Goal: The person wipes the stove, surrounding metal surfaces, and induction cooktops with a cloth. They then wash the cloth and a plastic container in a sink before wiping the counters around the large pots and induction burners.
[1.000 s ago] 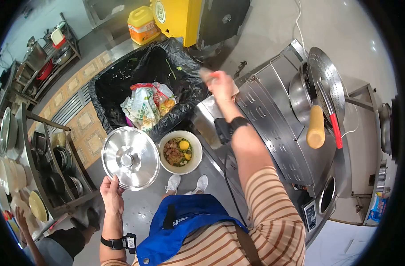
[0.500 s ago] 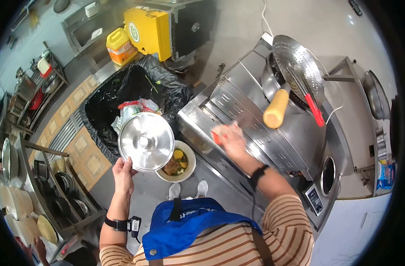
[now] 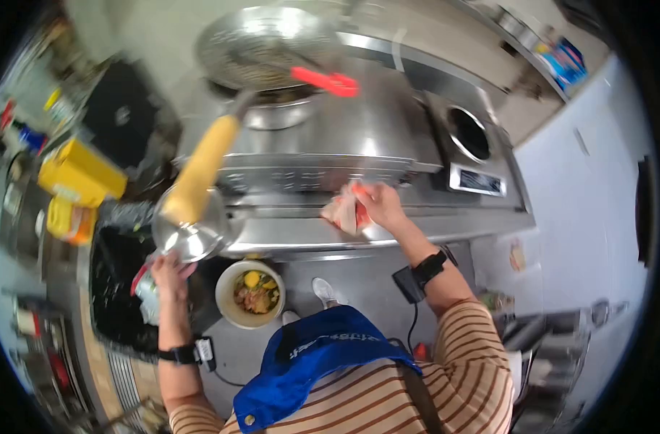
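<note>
My left hand (image 3: 168, 276) is closed on the near edge of a round metal lid (image 3: 192, 242), partly hidden behind a yellow handle. My right hand (image 3: 379, 206) grips a crumpled red and white cloth (image 3: 346, 211) over the front ledge of the metal counter (image 3: 294, 233). Below and between my hands, a white bucket (image 3: 223, 304) holds food scraps and yellow pieces. The yellow handle (image 3: 202, 166) belongs to a pan or ladle and is blurred. Behind it, a perforated strainer (image 3: 236, 47) sits over a pot, with a red-handled tool (image 3: 326, 81) across it.
A bin lined with a black bag (image 3: 113, 311) is at the left. Beyond it are a yellow box (image 3: 80, 173) and a yellow jug (image 3: 69, 219). A digital scale (image 3: 477, 179) and a round dark container (image 3: 469, 134) are on the counter's right.
The view has swung right, bringing the counter and scale in front of me. The lid now appears behind the yellow handle. My right hand still holds the cloth, now over the counter's front ledge.
</note>
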